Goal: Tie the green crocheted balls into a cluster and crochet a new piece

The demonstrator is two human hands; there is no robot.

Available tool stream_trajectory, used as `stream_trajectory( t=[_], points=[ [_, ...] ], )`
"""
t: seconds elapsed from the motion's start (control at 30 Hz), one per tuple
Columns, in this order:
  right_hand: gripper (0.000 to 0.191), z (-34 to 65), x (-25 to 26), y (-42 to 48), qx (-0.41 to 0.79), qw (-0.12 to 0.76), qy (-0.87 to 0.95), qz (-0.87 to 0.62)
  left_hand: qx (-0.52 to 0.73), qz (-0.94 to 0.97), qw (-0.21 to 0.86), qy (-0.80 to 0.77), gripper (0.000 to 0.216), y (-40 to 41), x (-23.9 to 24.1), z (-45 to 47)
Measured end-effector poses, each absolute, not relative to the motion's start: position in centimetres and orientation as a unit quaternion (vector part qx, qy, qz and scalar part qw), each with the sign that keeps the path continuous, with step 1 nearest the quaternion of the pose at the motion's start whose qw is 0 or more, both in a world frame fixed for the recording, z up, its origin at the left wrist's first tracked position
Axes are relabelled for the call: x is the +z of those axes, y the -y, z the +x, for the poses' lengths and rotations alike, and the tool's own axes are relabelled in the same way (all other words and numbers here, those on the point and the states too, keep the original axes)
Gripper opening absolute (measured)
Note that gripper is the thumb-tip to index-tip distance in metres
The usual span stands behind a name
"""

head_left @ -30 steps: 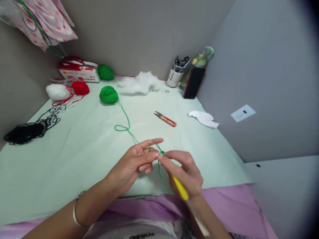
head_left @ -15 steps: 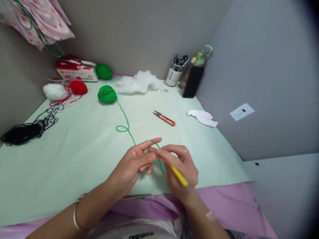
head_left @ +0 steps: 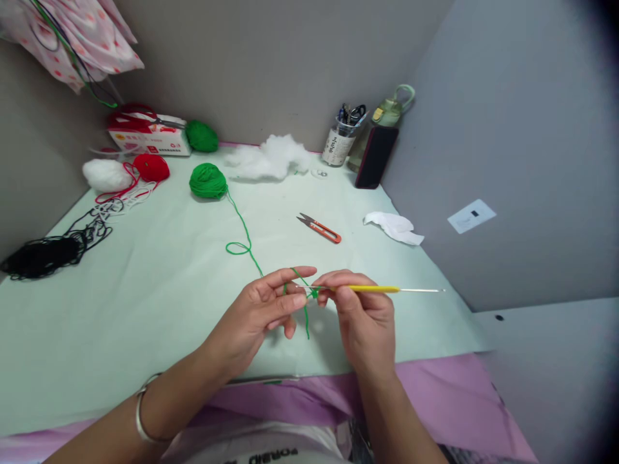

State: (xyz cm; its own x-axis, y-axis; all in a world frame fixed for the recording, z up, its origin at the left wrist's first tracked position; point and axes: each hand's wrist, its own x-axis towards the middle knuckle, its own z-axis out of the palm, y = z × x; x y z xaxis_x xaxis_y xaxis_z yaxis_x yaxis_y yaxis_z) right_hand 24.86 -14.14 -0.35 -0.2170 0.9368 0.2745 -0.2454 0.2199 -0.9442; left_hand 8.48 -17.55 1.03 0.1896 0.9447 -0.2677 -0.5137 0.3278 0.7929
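My right hand [head_left: 365, 316] grips a crochet hook [head_left: 374, 289] by its yellow handle, the shaft lying nearly level and one metal tip pointing right. Its other tip reaches left to the green yarn [head_left: 306, 322] at my left hand. My left hand [head_left: 264, 306] is closed on that yarn, thumb against the fingers and forefinger stretched out with a strand over it. A small green knot of stitches shows between the hands, and a short tail hangs below. From the left hand the strand runs back, through a loose loop on the table, to a green yarn ball [head_left: 207, 181].
Orange-handled thread snips [head_left: 320, 229] lie beyond my hands, with white stuffing [head_left: 271, 158] at the back. White paper [head_left: 394, 227], a phone [head_left: 377, 156] and a pen cup [head_left: 338, 143] stand or lie rightward. Black yarn [head_left: 41, 256] and a red ball [head_left: 151, 167] are leftward.
The crochet hook has swung from slanting down toward me to nearly level, pointing right. My right hand has turned with it. The yarn tail hangs straighter.
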Motion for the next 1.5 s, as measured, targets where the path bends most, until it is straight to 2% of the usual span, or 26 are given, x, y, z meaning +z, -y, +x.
stream_trajectory(
  t=[0.13,0.2,0.3,0.4,0.47,0.53,0.63,0.7,0.77,0.87,0.93,1.0,1.13,1.23,1.4,1.5],
  points=[
    [0.017,25.4,-0.1,13.9,0.575,0.54,0.536,-0.301,0.502,0.277,0.728,-0.375,0.034,17.5,1.0,8.1],
    [0.02,25.6,0.2,14.2,0.542,0.54,0.563,-0.312,0.508,0.276,0.723,-0.377,0.032,17.5,1.3,8.1],
    [0.022,25.9,0.5,15.0,0.374,0.523,0.691,-0.33,0.523,0.275,0.706,-0.392,0.035,17.5,1.7,8.3],
    [0.038,26.2,0.3,15.6,0.169,0.464,0.815,-0.305,0.526,0.259,0.718,-0.377,0.042,17.6,1.7,8.6],
    [0.045,26.3,0.1,15.6,0.127,0.451,0.835,-0.288,0.51,0.239,0.744,-0.36,0.042,17.6,1.5,8.6],
    [0.04,26.2,0.1,15.3,0.186,0.486,0.801,-0.295,0.498,0.228,0.755,-0.361,0.04,17.5,1.3,8.5],
    [0.025,25.9,0.3,14.5,0.379,0.556,0.67,-0.314,0.514,0.254,0.718,-0.395,0.038,17.4,1.1,8.5],
    [0.024,25.6,0.2,14.3,0.47,0.565,0.605,-0.306,0.528,0.29,0.679,-0.42,0.04,17.5,1.0,8.6],
    [0.022,25.2,-0.1,14.4,0.448,0.554,0.628,-0.312,0.537,0.315,0.65,-0.435,0.043,17.6,1.0,8.8],
    [0.032,24.8,-1.0,15.1,0.245,0.531,0.744,-0.324,0.539,0.307,0.657,-0.429,0.048,17.8,0.9,9.2],
    [0.04,24.9,-1.4,15.3,0.169,0.523,0.773,-0.316,0.527,0.276,0.692,-0.409,0.049,17.8,0.9,9.1],
    [0.036,25.1,-1.2,15.0,0.208,0.536,0.751,-0.325,0.51,0.246,0.728,-0.388,0.044,17.6,1.0,8.8],
    [0.02,25.6,0.0,14.0,0.417,0.599,0.596,-0.334,0.511,0.229,0.741,-0.37,0.028,17.2,1.2,7.9],
    [0.017,25.4,0.3,13.8,0.529,0.581,0.541,-0.302,0.518,0.25,0.733,-0.362,0.027,17.2,1.3,7.8],
    [0.015,24.9,-0.3,14.1,0.495,0.552,0.6,-0.299,0.511,0.285,0.726,-0.361,0.035,17.4,1.4,8.4],
    [0.017,25.2,-0.4,13.9,0.534,0.552,0.573,-0.288,0.503,0.285,0.732,-0.36,0.035,17.3,1.4,8.3]
  ],
)
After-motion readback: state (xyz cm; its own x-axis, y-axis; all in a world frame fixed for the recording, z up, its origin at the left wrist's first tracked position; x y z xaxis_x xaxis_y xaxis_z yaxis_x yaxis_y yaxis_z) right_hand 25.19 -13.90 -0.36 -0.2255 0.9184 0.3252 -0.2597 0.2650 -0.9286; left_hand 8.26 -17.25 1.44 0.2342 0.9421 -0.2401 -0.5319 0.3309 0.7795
